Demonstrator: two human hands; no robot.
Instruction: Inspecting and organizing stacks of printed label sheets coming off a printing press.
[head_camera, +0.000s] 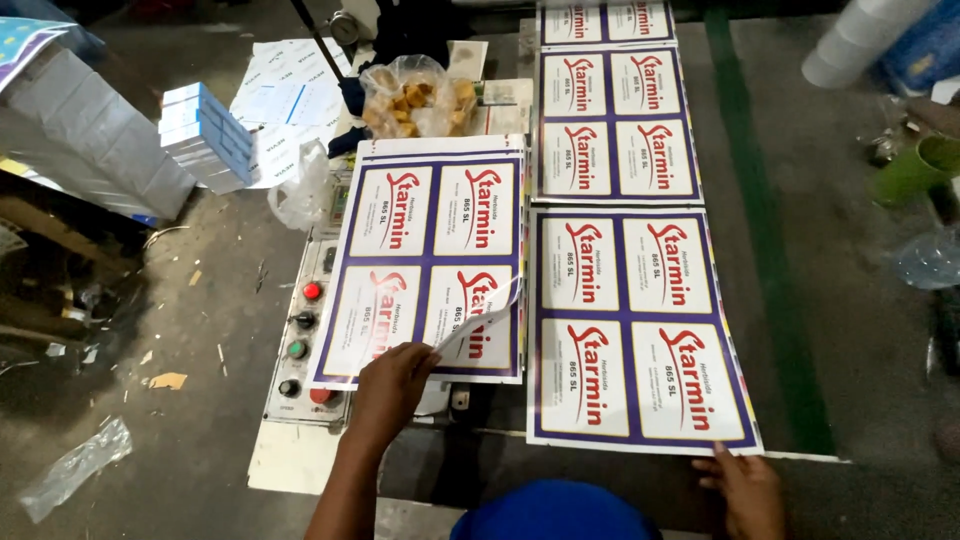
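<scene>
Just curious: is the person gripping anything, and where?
The left hand pinches the top printed sheet at its lifted near corner. The right hand only touches another sheet's near edge.

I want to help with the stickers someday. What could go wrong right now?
The left hand is peeling up a curled corner of the top sheet on the stack; it might crease or tear. The stack overhangs the control panel, so it could slide onto the buttons. The right hand only touches the printed sheet's edge, so that could shift.

Print workshop, probably, printed label sheets (615, 125), button control panel (300, 335), littered concrete floor (190, 420)
</scene>
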